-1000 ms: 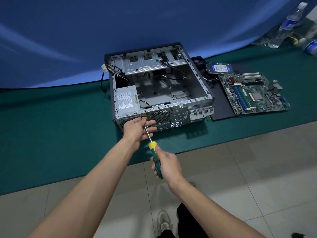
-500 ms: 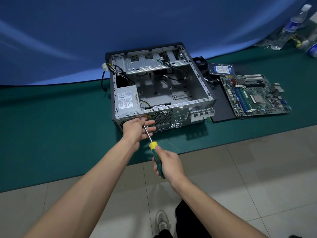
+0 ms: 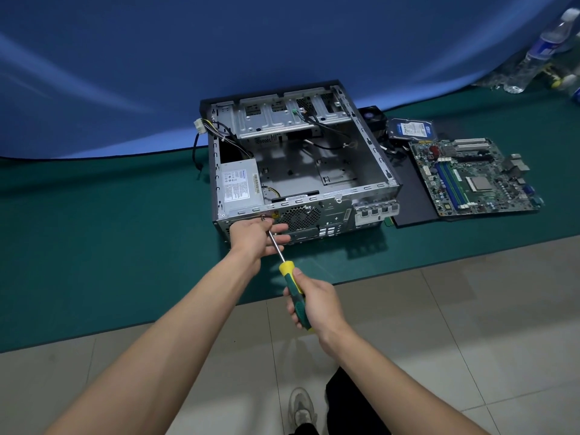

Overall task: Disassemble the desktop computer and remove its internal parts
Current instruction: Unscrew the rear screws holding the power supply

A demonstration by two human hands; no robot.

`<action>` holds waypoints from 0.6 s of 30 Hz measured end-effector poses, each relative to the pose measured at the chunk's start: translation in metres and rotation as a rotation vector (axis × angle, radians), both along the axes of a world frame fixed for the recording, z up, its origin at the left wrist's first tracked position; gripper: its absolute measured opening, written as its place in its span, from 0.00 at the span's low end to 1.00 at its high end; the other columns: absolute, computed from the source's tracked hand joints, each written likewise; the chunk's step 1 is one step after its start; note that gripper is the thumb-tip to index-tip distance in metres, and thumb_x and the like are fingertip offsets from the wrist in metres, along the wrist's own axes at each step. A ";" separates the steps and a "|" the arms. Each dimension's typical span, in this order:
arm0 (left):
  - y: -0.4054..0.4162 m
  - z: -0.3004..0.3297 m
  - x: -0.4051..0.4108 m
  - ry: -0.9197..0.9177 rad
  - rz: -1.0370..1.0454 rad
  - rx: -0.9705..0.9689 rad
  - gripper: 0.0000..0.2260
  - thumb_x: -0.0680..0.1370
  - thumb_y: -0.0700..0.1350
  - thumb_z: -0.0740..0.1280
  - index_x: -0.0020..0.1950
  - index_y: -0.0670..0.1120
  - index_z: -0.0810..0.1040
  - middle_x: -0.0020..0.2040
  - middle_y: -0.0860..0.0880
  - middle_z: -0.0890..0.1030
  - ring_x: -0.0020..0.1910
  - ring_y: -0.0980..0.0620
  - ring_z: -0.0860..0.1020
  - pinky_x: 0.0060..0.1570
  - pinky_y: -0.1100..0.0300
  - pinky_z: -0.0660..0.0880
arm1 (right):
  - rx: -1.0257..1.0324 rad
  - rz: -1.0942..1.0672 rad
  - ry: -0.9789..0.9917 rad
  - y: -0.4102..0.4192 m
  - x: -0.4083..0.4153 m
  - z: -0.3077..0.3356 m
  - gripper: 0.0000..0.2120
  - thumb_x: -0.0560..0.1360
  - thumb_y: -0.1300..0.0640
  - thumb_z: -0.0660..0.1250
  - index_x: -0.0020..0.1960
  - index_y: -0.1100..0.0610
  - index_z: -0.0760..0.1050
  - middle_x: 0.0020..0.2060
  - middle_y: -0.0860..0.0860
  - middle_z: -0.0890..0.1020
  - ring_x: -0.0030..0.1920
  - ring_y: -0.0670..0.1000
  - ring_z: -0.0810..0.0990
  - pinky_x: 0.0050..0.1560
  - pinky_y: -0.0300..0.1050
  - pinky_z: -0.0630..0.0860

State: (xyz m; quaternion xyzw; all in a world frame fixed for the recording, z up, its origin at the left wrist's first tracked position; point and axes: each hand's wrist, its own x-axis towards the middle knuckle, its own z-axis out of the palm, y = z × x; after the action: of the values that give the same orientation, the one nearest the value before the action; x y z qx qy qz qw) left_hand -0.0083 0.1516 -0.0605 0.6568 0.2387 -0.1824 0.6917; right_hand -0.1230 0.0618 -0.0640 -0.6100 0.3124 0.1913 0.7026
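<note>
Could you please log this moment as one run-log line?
right hand grips screwdriver | tip at case rear screw | left hand steadies shaft | motherboard out

Both forearms are bare to the elbow, with no sleeves, watch or rings showing on the left hand [image 3: 255, 238] or right hand [image 3: 317, 304]. Below, dark trousers [image 3: 345, 400] and a worn grey-white sneaker [image 3: 302, 409] appear.
</note>
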 end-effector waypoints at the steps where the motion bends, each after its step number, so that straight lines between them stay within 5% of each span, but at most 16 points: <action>1: 0.000 0.000 0.000 0.000 0.002 0.001 0.06 0.81 0.37 0.58 0.55 0.38 0.72 0.38 0.44 0.82 0.25 0.53 0.80 0.25 0.62 0.77 | -0.030 0.010 -0.003 -0.002 0.001 0.001 0.20 0.80 0.47 0.59 0.36 0.58 0.75 0.22 0.51 0.74 0.20 0.47 0.69 0.23 0.37 0.64; 13: -0.001 0.002 0.003 0.022 -0.007 0.046 0.04 0.81 0.37 0.59 0.52 0.39 0.72 0.39 0.43 0.82 0.24 0.53 0.80 0.27 0.60 0.77 | -0.022 0.016 -0.009 -0.006 0.002 0.000 0.20 0.80 0.47 0.59 0.36 0.59 0.76 0.23 0.52 0.74 0.21 0.48 0.69 0.23 0.37 0.65; 18: -0.002 0.006 0.004 0.036 -0.013 0.064 0.04 0.80 0.37 0.60 0.53 0.38 0.72 0.41 0.42 0.81 0.22 0.54 0.78 0.23 0.64 0.75 | 0.501 -0.047 0.179 -0.007 0.003 0.001 0.20 0.80 0.46 0.57 0.37 0.59 0.74 0.23 0.50 0.71 0.20 0.47 0.67 0.20 0.36 0.62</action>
State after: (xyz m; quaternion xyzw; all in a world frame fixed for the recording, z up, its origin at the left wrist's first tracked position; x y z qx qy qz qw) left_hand -0.0039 0.1497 -0.0543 0.6766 0.2528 -0.1910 0.6647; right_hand -0.1204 0.0546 -0.0634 -0.3904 0.3302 0.2997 0.8055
